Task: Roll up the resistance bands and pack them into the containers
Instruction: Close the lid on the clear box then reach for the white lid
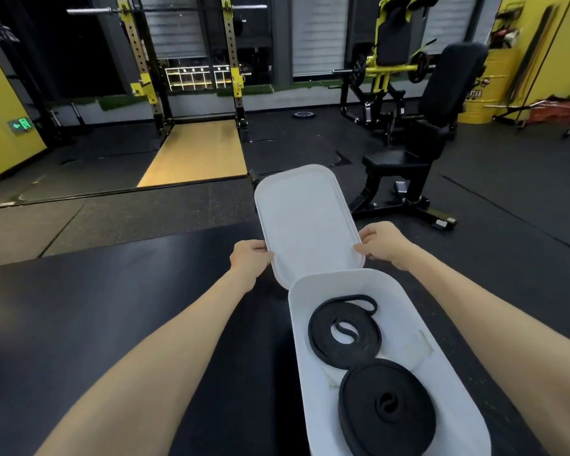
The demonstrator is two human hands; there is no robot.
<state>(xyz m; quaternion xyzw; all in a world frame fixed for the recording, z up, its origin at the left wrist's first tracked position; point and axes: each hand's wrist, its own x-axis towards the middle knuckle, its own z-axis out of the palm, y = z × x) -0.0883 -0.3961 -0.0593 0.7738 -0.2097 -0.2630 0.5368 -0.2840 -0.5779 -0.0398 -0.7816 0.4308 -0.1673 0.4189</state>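
Observation:
A white oblong container [440,324] lies open on a black padded surface, at the lower right. Inside it are two rolled black resistance bands: a loosely coiled one [344,334] at the far end and a tighter roll [387,408] nearer me. A white lid [306,222] is held up and tilted just beyond the container's far rim. My left hand [249,258] grips the lid's left edge. My right hand [382,245] grips its right edge.
The black padded surface [129,307] spreads to the left of the container. Beyond it is dark gym flooring with a wooden platform and yellow squat rack [191,93], a black seat machine [418,149] at the right and a yellow drum [477,93].

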